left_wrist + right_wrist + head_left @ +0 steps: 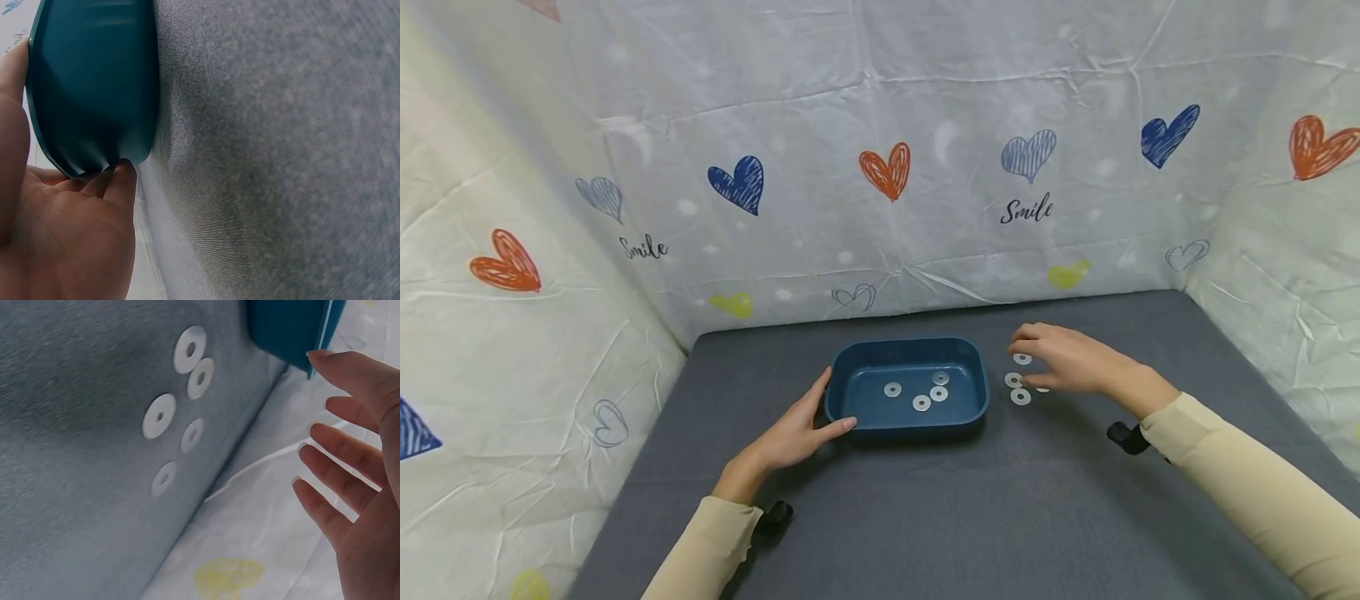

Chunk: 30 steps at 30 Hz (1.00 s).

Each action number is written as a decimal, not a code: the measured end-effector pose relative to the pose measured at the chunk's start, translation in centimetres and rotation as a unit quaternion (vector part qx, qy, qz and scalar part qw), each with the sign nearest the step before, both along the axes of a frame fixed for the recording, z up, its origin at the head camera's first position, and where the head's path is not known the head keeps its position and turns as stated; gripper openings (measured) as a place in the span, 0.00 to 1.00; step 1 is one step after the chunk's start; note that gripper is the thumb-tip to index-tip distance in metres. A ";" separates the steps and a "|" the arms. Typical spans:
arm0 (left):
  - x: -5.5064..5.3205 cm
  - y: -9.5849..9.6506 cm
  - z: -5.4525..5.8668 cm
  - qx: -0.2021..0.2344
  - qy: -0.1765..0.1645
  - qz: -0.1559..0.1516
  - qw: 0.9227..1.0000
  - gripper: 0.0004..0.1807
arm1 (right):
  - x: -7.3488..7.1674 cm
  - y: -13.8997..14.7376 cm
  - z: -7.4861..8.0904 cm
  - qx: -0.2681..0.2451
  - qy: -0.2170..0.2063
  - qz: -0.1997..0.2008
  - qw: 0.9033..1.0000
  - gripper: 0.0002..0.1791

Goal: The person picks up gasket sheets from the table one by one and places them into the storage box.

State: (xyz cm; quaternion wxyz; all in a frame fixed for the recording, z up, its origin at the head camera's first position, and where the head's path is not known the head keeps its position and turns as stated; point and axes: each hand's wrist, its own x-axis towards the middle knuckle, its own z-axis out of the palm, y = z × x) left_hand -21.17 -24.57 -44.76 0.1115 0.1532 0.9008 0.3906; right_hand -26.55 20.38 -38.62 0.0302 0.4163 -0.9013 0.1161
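Gray table (887,533): left grip (790,433) clamped on the blue tray (910,432); right grip (1067,358), fingers apart, above loose washers (1014,400), best pinched singly by their edges.

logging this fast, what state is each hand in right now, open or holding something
Left hand: holding the tray at its edge.
Right hand: open, holding nothing, near washers on the table.

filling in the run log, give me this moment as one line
left hand: grips left end of blue tray | right hand: empty, above table near five loose washers | tray: four washers inside
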 end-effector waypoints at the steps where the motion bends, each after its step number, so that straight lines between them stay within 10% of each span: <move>1: 0.0 0.0 0.0 0.001 0.000 0.000 1.000 0.60 | 0.0 0.2 -0.1 0.000 0.000 -0.002 1.000 0.23; 30: 0.1 0.0 0.0 -0.008 -0.003 0.008 1.000 0.60 | -0.7 2.9 -3.8 0.004 -0.089 -0.039 0.995 0.23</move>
